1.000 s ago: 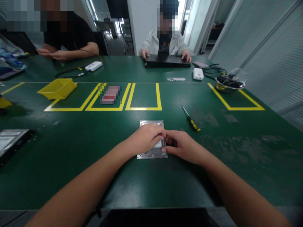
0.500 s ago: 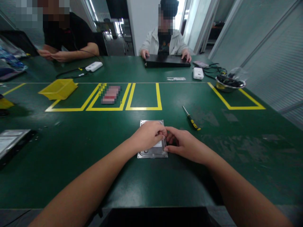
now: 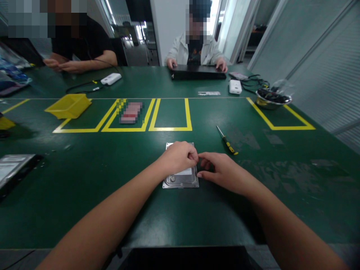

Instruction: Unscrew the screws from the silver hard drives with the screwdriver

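Note:
A silver hard drive [image 3: 181,180] lies flat on the green table [image 3: 84,176] in front of me. My left hand [image 3: 179,158] rests on top of it with its fingers curled, covering most of the lid. My right hand [image 3: 221,170] sits at the drive's right edge, fingers bent, fingertips meeting those of the left hand. Whether anything small is pinched between the fingers cannot be seen. A yellow-handled screwdriver [image 3: 226,140] lies on the table just beyond my right hand.
Yellow tape boxes [image 3: 170,128] mark the table beyond the drive; a yellow bin [image 3: 68,105] stands at the left. Another drive [image 3: 12,169] lies at the far left edge. A metal bowl [image 3: 272,99] sits far right. Two people sit across, one at a laptop [image 3: 198,72].
My left hand has lifted slightly and drawn back toward the far end of the drive, baring more of its near end. My right hand has shifted a little right.

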`<state>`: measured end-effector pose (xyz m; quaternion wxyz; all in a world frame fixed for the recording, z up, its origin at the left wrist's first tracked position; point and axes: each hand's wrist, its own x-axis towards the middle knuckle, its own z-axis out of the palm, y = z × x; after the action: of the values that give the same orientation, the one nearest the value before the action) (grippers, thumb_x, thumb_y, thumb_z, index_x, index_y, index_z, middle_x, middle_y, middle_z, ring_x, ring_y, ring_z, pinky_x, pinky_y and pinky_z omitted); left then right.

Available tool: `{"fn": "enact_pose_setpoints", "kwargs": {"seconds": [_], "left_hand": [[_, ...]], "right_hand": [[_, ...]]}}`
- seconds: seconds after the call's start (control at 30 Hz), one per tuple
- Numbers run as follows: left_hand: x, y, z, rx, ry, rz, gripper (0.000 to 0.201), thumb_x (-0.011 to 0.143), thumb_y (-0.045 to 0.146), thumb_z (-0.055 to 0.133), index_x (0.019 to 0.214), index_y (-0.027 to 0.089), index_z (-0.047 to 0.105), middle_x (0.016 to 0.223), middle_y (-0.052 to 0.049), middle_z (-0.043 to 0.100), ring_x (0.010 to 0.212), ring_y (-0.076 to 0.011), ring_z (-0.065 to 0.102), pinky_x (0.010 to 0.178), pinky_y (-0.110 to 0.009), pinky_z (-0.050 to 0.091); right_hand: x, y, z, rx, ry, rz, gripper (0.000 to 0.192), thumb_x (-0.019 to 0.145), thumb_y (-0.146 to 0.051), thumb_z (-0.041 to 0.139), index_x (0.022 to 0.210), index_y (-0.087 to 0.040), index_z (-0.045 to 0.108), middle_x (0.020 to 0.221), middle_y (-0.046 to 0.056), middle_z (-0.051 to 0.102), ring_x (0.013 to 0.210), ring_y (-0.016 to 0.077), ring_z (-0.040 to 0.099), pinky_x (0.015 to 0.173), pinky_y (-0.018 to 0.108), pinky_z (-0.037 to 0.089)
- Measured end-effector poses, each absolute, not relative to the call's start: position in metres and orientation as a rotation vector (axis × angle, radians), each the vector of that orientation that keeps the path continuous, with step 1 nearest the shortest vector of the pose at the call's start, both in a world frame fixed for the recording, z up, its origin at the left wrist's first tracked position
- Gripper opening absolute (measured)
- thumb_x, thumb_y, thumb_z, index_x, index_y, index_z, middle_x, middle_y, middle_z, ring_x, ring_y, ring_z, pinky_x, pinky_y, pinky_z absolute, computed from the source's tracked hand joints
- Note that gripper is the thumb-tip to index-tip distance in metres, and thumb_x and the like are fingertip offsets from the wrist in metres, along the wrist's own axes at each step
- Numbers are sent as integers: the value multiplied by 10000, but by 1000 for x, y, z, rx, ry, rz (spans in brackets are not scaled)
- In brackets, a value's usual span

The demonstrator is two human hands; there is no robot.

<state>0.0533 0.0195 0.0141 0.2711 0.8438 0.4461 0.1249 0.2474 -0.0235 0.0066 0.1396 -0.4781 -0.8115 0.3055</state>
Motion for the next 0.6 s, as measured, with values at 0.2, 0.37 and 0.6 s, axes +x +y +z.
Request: {"fn": "enact_pose_setpoints", "kwargs": {"seconds": [0.2,0.37,0.6], "left_hand": [[54,20,14,2232,1252,321,139,683,162,642,755,205,753,740,4,724,660,-150,632,559,-252,383],[53,21,13,2249,1220,314,140,691,155,636,751,198,754,734,1,721,648,-138,623,553,-240,378],[51,19,13,2278,1173,338,121,724,144,642,757,183,751,713,0,705,628,-123,611,555,-233,379]], "right_hand": [[246,-25,10,-1427,-2316,863,259,824,-288,700,1052,-176,650,935,33,668,832,159,599,724,284,440],[247,-26,12,-1428,-2299,826,299,828,-280,696,1111,-188,671,967,39,683,862,164,613,752,284,454],[248,-26,11,-1414,-2332,815,295,838,-290,689,1116,-192,673,976,40,689,878,172,617,759,293,458]]}}
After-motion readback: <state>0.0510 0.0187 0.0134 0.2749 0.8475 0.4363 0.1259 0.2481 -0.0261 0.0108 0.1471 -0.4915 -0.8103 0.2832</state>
